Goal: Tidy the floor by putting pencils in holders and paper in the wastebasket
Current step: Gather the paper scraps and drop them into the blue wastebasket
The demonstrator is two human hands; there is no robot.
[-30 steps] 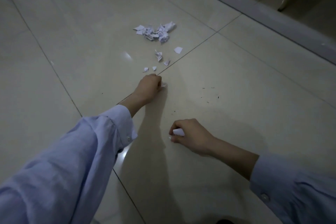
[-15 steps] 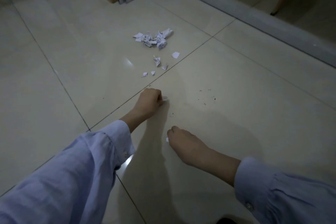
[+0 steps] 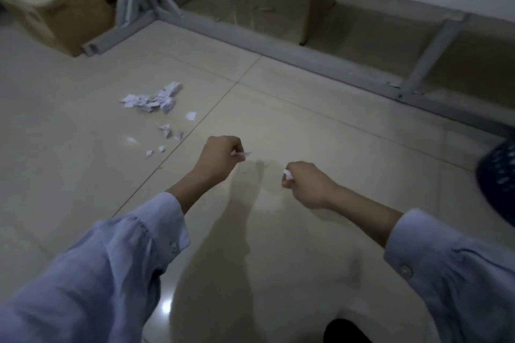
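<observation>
Under you lies a glossy floor of large beige tiles [image 3: 320, 131], with dark grout lines crossing it. Along its far side runs a grey metal frame [image 3: 278, 47] with slanted braces. A brown cardboard box [image 3: 55, 5] stands in the far left corner, touching the end of one frame bar. At the right edge you can see part of a dark blue perforated wastebasket [image 3: 498, 181]; the rest of it is cut off by the picture.

Both your arms, in light blue shirt sleeves [image 3: 111, 267], reach forward over the tiles. Your left hand [image 3: 220, 159] is curled into a loose fist, and its fingertips pinch a flat white paper scrap [image 3: 242, 154] that sticks out to the right. Your right hand [image 3: 309, 189] is likewise curled, gripping a small crumpled white paper bit [image 3: 287, 175] at its fingertips. The two hands are near each other but apart, and both cast shadows on the floor beneath them.

Beyond your left hand, a loose pile of torn white paper pieces [image 3: 153, 97] lies on the tiles. Nearer to you, a lone white scrap [image 3: 191, 115] lies just left of a grout line. A few tinier white shreds [image 3: 165, 129] trail from the pile towards your left hand. All of these lie well apart from the wastebasket.
</observation>
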